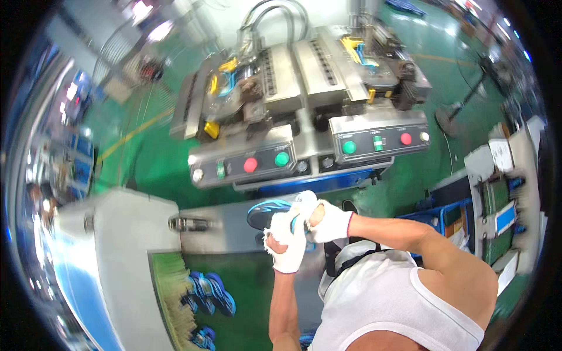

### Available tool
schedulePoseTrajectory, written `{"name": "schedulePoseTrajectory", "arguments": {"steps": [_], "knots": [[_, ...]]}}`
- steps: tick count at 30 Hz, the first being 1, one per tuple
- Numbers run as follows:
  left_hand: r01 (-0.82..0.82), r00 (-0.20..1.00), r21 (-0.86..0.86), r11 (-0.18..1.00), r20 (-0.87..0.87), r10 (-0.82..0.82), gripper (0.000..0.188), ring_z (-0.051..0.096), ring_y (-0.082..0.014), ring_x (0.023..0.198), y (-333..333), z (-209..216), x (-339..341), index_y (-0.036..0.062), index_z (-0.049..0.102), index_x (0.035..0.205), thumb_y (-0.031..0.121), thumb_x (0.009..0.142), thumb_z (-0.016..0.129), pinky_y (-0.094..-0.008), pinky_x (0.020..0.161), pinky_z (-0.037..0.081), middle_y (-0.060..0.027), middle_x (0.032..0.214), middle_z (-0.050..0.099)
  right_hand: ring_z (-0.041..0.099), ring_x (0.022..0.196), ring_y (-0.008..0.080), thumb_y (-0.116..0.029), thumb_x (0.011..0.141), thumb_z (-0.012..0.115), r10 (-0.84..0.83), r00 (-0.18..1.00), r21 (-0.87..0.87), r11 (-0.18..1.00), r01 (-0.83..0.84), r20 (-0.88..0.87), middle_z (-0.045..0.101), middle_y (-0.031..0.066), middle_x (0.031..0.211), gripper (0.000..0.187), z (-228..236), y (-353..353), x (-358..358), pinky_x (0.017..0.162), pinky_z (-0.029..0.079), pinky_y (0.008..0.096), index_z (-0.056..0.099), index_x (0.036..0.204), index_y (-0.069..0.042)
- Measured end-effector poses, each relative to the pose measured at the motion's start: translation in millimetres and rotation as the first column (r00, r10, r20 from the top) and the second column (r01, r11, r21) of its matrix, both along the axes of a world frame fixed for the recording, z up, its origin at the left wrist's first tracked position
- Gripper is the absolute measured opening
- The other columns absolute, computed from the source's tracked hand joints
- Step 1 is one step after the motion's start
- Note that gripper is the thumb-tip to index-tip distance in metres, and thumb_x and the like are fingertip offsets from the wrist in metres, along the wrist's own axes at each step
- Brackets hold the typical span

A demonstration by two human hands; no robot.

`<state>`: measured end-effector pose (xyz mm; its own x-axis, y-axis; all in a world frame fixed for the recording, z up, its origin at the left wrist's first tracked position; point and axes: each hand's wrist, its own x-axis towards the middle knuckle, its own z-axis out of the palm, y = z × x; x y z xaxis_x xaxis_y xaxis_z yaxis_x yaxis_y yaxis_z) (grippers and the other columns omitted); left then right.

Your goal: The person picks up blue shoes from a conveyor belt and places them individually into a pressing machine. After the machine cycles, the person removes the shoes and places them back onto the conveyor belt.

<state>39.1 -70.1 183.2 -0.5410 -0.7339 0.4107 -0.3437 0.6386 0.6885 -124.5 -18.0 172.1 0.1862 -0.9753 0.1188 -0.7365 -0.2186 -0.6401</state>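
Note:
In front of my body I hold up a dark sandal with bright blue edging (260, 215). My left hand (288, 240), in a white knitted glove with bare fingertips, is wrapped round its strap end and hides part of it. My right hand (329, 222), gloved the same way, is closed against the same sandal from the right. Its fingertips are partly covered, and a bit of blue shows between the two hands. A second dark shape under the sandal is too hidden to name.
Ahead stands a two-station machine (304, 76) with two button panels (241, 161). At left, a pale housing (126, 228) has a bristle curtain (175, 292), with several blue sandals (213, 292) beside it. Blue crates (433, 216) and a rack (497, 199) stand right; a floor fan (468, 99) stands beyond.

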Motion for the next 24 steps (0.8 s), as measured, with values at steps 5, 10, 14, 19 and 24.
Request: {"name": "schedulePoseTrajectory", "arguments": {"steps": [5, 10, 14, 19, 24], "knots": [[0.442, 0.888, 0.007, 0.897, -0.146, -0.436, 0.047, 0.070, -0.0249, 0.096, 3.2, 84.6, -151.7, 0.0028, 0.063, 0.131, -0.005, 0.086, 0.074, -0.0367, 0.088, 0.055, -0.0143, 0.113, 0.068, 0.070, 0.083, 0.0254, -0.039, 0.080, 0.082, -0.494, 0.807, 0.372, 0.850, 0.372, 0.322, 0.074, 0.0138, 0.098, 0.061, -13.4, 77.6, -144.4, 0.072, 0.055, 0.0389, 0.065, 0.125, -0.002], [0.346, 0.892, 0.045, 0.937, -0.327, -0.314, 0.049, 0.065, -0.0187, 0.110, -8.5, 104.6, -248.4, 0.0019, 0.050, 0.146, -0.006, 0.097, 0.058, -0.0334, 0.098, 0.054, -0.0136, 0.134, 0.058, 0.051, 0.052, 0.0018, -0.009, 0.084, 0.083, -0.624, -0.099, 0.627, 0.739, 0.246, 0.775, 0.071, 0.0017, 0.093, 0.059, 38.8, 164.9, -209.1, 0.042, 0.033, 0.0206, 0.058, 0.136, 0.002], [0.340, 0.912, 0.227, 0.913, -0.315, -0.262, 0.045, 0.062, -0.0237, 0.122, -30.1, 83.4, -319.2, -0.0005, 0.048, 0.146, 0.001, 0.102, 0.058, -0.0350, 0.103, 0.052, -0.0170, 0.140, 0.057, 0.055, 0.053, 0.0030, -0.004, 0.086, 0.077, -0.522, -0.284, 0.594, 0.695, 0.405, 0.804, 0.074, 0.0052, 0.095, 0.039, 26.1, 202.1, -244.9, 0.040, 0.035, 0.0205, 0.066, 0.123, 0.003], [0.381, 0.912, 0.327, 0.865, -0.289, -0.292, 0.047, 0.061, -0.0260, 0.124, -32.1, 74.1, -410.3, -0.0023, 0.044, 0.148, 0.005, 0.104, 0.058, -0.0370, 0.102, 0.054, -0.0196, 0.143, 0.054, 0.057, 0.054, 0.0033, -0.005, 0.087, 0.074, -0.355, -0.406, 0.529, 0.691, 0.492, 0.842, 0.075, 0.0063, 0.098, 0.034, 32.6, 221.1, -285.4, 0.044, 0.040, 0.0198, 0.069, 0.120, 0.003], [0.410, 0.892, 0.395, 0.822, -0.361, -0.272, 0.046, 0.058, -0.0317, 0.130, -19.4, 73.6, -435.0, -0.0037, 0.041, 0.150, 0.009, 0.107, 0.054, -0.0420, 0.105, 0.055, -0.0222, 0.145, 0.052, 0.059, 0.065, 0.0039, -0.008, 0.087, 0.077, -0.358, -0.467, 0.579, 0.623, 0.525, 0.808, 0.074, 0.0040, 0.100, 0.037, 62.9, 227.4, -297.1, 0.050, 0.041, 0.0211, 0.069, 0.122, 0.002]]}}
